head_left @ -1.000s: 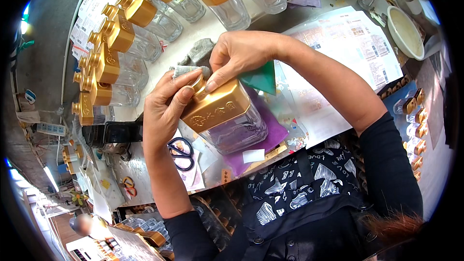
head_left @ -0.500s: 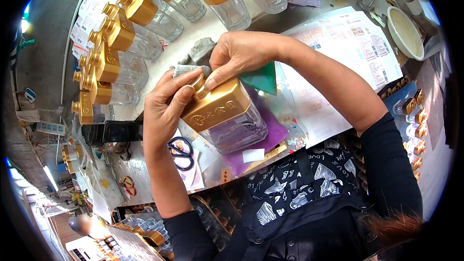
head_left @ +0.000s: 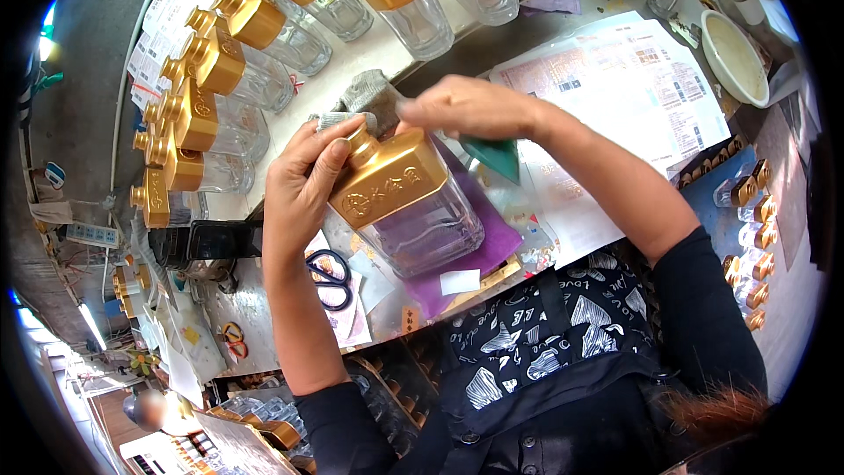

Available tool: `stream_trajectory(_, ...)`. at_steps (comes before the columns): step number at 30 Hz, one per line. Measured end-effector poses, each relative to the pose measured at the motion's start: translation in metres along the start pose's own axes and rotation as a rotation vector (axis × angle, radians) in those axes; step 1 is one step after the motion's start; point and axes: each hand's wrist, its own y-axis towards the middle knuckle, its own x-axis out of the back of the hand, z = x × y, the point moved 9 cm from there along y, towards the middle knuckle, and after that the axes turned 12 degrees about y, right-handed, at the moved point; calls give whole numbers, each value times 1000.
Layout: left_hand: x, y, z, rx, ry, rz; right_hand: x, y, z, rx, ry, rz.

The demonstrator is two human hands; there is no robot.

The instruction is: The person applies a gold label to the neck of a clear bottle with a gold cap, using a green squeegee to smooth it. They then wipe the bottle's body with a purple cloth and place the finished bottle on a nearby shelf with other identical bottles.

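Head view: both hands pinch gold-shouldered bottle (head_left: 409, 207) neck, left (head_left: 303, 185), right (head_left: 470, 105); scissors (head_left: 330, 277) near.

Pretty bright and even overall, daylight-ish, no harsh shadows on the workbench (head_left: 422, 44). Soft shade only under the left hand (head_left: 303, 189) and along the right hand (head_left: 470, 105) and forearm. Strong glints off the gold caps (head_left: 246, 13) and the gold shoulder of the held bottle (head_left: 409, 202), glass throwing small reflections. Blown-out spot of light at the far left rim, another strip lamp lower left. Heavy fisheye bend toward the rim, black vignette all round. Centre sharp enough; lower-left corner smeared and soft, right hand slightly motion-blurred.
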Motion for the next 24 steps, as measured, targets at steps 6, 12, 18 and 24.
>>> stream_trajectory(6, 23, -7, 4, 15, 88, -331, -19, -18, -9, 64, 120, -81)
stream_trajectory(12, 17, -23, -10, -181, 145, -326, -17, -15, -20, 30, 165, -82)
stream_trajectory(18, 23, -29, 29, 149, -279, -433, -16, -19, -2, 66, 341, -119)
stream_trajectory(24, 63, -47, 34, 110, -204, -784, -24, -17, 16, 81, 240, -50)
